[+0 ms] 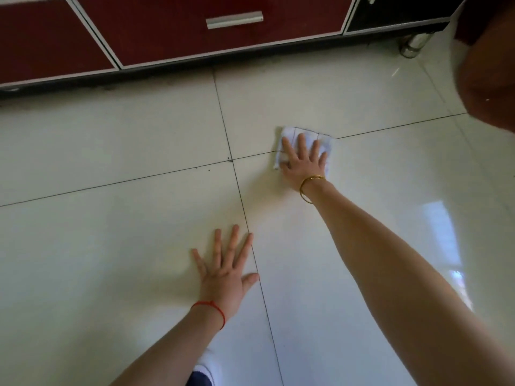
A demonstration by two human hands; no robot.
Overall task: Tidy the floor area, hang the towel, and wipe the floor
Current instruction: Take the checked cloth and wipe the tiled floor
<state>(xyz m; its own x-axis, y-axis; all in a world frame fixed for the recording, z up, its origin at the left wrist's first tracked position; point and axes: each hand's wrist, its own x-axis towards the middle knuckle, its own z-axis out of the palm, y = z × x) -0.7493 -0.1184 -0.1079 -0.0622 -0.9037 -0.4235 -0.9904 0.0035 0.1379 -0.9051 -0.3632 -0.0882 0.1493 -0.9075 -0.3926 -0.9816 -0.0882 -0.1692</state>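
A small folded white cloth [289, 133] lies flat on the pale glossy floor tiles [111, 246], over a dark grout line. My right hand [302, 162] presses down on the cloth with straight, spread fingers; a gold bangle circles that wrist. My left hand [225, 270] rests flat on the bare tile nearer to me, fingers spread, holding nothing, with a red string round the wrist. No towel for hanging shows in this view.
A dark red cabinet [167, 37] with a metal drawer handle [234, 20] runs along the far edge of the floor. A metal cabinet leg [415, 44] stands at the far right. A blurred reddish shape [490, 65] fills the upper right corner. A few dark specks [209, 169] dot the grout.
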